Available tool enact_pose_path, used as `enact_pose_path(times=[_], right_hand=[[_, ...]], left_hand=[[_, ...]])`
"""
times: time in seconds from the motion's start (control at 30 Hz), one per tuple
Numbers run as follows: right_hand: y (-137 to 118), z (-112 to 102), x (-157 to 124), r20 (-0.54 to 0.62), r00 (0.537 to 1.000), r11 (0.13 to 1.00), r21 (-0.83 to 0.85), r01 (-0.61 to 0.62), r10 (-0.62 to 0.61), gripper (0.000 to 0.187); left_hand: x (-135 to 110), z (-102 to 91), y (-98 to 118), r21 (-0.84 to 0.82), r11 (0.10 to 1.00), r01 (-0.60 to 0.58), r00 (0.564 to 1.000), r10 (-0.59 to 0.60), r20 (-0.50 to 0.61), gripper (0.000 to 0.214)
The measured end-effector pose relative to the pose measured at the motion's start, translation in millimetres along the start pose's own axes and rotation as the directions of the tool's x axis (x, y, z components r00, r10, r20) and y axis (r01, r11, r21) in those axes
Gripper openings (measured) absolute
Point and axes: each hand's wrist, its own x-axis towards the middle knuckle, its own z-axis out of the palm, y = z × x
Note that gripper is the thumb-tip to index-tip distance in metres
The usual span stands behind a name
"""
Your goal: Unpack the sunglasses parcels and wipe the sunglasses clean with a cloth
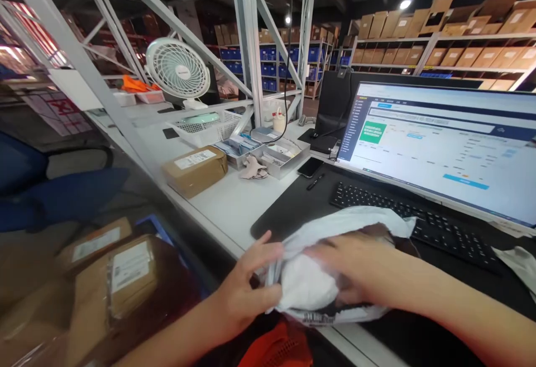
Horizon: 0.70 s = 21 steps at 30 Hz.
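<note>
A white plastic mailing bag (355, 219) with a dark inside lies open at the desk's front edge, with printing on its lower side. My left hand (255, 277) pinches the bag's left edge between thumb and fingers. Reaching into the bag's mouth is my right hand (355, 263), slightly blurred, its fingers partly hidden. They curl against a white wrapped bundle (310, 283) inside; what the wrapping contains does not show.
Behind the bag are a keyboard (377, 202) and a monitor (435, 143). A pen (315, 182), a phone (310, 167), a cardboard box (195, 171) and a fan (178, 69) stand further left. Labelled parcels (132, 272) lie below, left of the desk. A metal post (249, 48) rises behind.
</note>
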Motion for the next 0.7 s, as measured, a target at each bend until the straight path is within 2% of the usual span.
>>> enact_pose_path(times=[0.1, 0.2, 0.3, 0.43, 0.53, 0.57, 0.63, 0.7], right_hand=[[-1, 11, 27, 0.081, 0.995, 0.996, 0.06, 0.061, -0.065, 0.091], [5, 21, 39, 0.12, 0.989, 0.996, 0.033, 0.085, -0.089, 0.094], [7, 23, 44, 0.176, 0.982, 0.998, 0.016, 0.062, -0.064, 0.087], [2, 23, 37, 0.215, 0.977, 0.996, 0.082, -0.021, 0.003, 0.095], [7, 26, 15, 0.259, 0.951, 0.969, 0.134, -0.206, 0.167, 0.081], [12, 25, 6, 0.226, 0.943, 0.956, 0.11, -0.273, 0.244, 0.08], [23, 18, -13, 0.027, 0.936, 0.935, 0.052, -0.352, 0.351, 0.086], [34, 6, -28, -0.213, 0.916, 0.94, 0.051, -0.338, 0.341, 0.101]], left_hand=[[3, 12.9, 2, -0.047, 0.994, 0.099, 0.986, -0.105, -0.131, 0.026], [3, 15.7, -1, -0.101, 0.967, 0.234, 0.949, -0.25, -0.192, 0.026], [3, 5.9, -5, -0.118, 0.966, 0.228, 0.95, -0.248, -0.188, 0.029], [-4, -3.1, -17, -0.054, 0.978, 0.203, 0.958, -0.21, -0.197, 0.034], [-17, 9.7, -28, -0.144, 0.945, 0.295, 0.932, -0.318, -0.176, 0.028], [-20, 16.8, -32, -0.236, 0.911, 0.339, 0.907, -0.383, -0.174, 0.029], [-23, 30.1, -39, -0.428, 0.808, 0.405, 0.861, -0.495, -0.119, 0.057], [-17, 38.1, -43, -0.554, 0.709, 0.437, 0.855, -0.518, 0.011, 0.076]])
